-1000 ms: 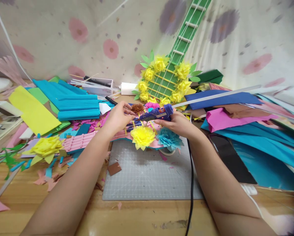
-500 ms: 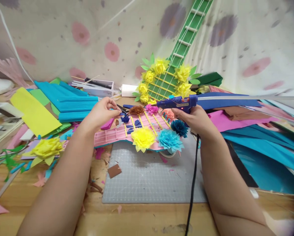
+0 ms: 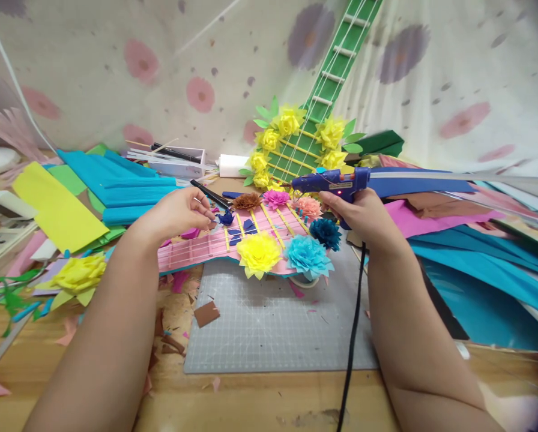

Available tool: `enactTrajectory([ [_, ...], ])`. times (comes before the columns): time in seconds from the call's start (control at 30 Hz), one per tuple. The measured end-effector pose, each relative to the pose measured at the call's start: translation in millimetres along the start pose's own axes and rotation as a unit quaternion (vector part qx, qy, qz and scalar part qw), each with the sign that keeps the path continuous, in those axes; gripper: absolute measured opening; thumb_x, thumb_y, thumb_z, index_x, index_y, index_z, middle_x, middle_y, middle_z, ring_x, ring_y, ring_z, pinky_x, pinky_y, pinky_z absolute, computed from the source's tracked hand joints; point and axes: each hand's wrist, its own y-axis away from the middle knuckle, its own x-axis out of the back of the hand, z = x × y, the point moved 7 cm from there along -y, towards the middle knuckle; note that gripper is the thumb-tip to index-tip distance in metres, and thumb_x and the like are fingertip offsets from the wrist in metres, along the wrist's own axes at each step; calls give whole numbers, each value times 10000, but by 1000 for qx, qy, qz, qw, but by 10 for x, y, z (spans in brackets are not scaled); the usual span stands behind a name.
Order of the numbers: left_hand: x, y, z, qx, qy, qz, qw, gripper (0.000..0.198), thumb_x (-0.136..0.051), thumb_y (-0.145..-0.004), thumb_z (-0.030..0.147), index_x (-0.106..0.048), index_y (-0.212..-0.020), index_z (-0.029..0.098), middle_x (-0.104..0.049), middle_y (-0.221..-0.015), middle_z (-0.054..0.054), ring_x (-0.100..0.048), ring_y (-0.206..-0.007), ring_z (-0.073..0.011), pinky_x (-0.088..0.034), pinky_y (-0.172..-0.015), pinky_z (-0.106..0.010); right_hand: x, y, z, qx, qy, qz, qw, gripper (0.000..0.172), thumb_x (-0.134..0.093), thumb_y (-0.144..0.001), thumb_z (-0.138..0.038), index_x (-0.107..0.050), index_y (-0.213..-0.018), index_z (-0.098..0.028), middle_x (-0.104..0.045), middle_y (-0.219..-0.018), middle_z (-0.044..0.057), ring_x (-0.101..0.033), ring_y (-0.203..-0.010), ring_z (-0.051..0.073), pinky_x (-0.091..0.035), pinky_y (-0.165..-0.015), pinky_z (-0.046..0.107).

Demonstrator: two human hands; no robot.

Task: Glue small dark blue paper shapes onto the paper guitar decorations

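Observation:
My right hand (image 3: 361, 213) is closed round the handle of a blue hot glue gun (image 3: 334, 183), whose nozzle points left above the flowers. A long clear glue stick (image 3: 413, 175) runs out of its back, and a black cord hangs below. At the left, my left hand (image 3: 181, 211) is closed in a pinch over a pink paper guitar (image 3: 192, 249). Its fingertips are beside a small dark blue paper flower (image 3: 225, 217); what they hold, if anything, I cannot make out. The guitar bears yellow (image 3: 259, 255), light blue (image 3: 308, 257), brown, pink and teal paper flowers.
A green paper guitar (image 3: 323, 99) with yellow flowers leans on the curtain behind. Under the pink guitar lies a grey cutting mat (image 3: 269, 342) with a brown scrap (image 3: 206, 314). Crepe paper (image 3: 129, 186) is piled left and right. A loose yellow flower (image 3: 77, 276) lies near my left forearm.
My left hand has moved down and slightly left, its fingertips now lower beside the dark blue flower. The glue gun has shifted slightly right over the guitar. The view has turned a little.

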Motion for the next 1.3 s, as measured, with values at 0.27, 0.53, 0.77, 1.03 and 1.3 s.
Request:
enactTrajectory([
  [0.27,3,65,109,-22,-76,46,996,201,-622,-642,175,-511,-805,218,-696,-658,-10,-640,-539,-171,-364,-423,-234,71,14,-32,2,-8,12,1000,322,-654,-773,-512,-627,-686,-203,-512,-555,3,-483,-539,138,-398,-508,291],
  [0.53,-39,63,233,-98,-128,106,981,232,-595,-654,212,-523,-874,230,-712,-773,7,-672,-678,-180,-444,-554,-259,256,-16,-39,-2,-35,45,998,388,-688,-727,-563,-580,-604,-211,-521,-546,11,-489,-544,148,-408,-511,298],
  [0.77,-126,51,275,-162,-123,111,973,375,-610,-706,208,-479,-1057,226,-701,-887,-22,-680,-781,-184,-510,-670,-291,399,-41,69,-24,-59,64,996,414,-698,-713,-589,-585,-652,-195,-533,-575,6,-471,-534,132,-388,-506,288],
  [1.03,-267,98,262,-150,-265,156,940,406,-599,-750,263,-477,-1136,227,-713,-938,-26,-676,-801,-193,-496,-678,-286,508,-34,83,-20,-87,82,993,325,-688,-780,-472,-594,-695,-172,-554,-623,10,-445,-539,103,-350,-528,290],
  [1.3,-333,190,188,-138,-312,183,922,323,-559,-806,307,-484,-1114,245,-734,-969,-14,-672,-773,-190,-466,-636,-280,574,-7,20,-18,-91,90,992,313,-673,-807,-431,-579,-674,-164,-520,-598,0,-422,-540,90,-338,-539,292],
])
